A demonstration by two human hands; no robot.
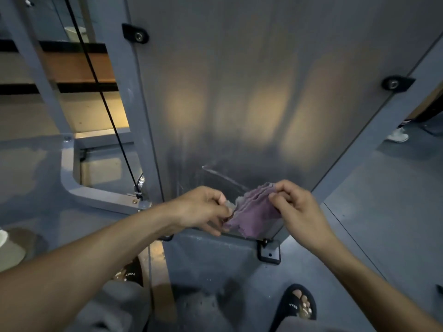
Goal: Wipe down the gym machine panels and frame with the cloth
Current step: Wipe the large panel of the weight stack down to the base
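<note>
Dim gym floor and grey machine panel ahead, purple folded cloth pinched at the panel's low near edge between left hand and right hand, likely to slip mid-refold and drop.

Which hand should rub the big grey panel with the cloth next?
Probably the right hand. It pinches the cloth at its top edge, close against the panel, so it could press and wipe. The left hand only pinches the cloth's side edge.
</note>
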